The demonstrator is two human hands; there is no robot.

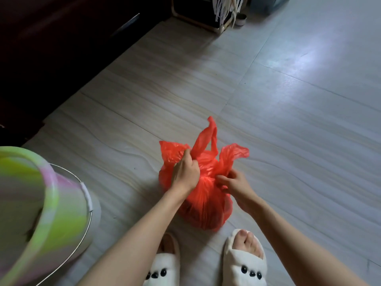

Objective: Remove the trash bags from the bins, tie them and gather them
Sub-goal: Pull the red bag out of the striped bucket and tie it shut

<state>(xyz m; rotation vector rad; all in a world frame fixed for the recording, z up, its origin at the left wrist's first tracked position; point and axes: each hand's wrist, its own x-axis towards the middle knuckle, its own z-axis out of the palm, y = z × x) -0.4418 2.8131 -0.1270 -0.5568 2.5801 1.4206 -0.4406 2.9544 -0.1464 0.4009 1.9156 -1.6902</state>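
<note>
Down at the far left I see one bucket-like bin (31,205), swirled green, pink and white, with a thin wire handle (82,203) hanging down its side; its left part and base are cut off by the frame, and its inside is too blurred for me to tell what it holds. Right of it, near the middle of the pale tiled floor (288,100), sits one red trash bag (206,207), out of the bin and resting just ahead of my feet. My left hand (185,174) has its fingers curled tightly round a bunched strip of the bag's mouth, and one long red ear of plastic stands up from that grip. My right hand (235,183) is bent in close on the bag's other side, fingertips pinching gathered plastic near the neck, with a second red flap flaring out above it. I cannot tell whether a knot is formed, since both hands cover the neck. What fills the bag is only a dark shape through the plastic. Below, I count two white slippers (243,263) with black dots, both cut off at the bottom edge. Dark furniture (61,48) fills the upper left, hard to make out.
</note>
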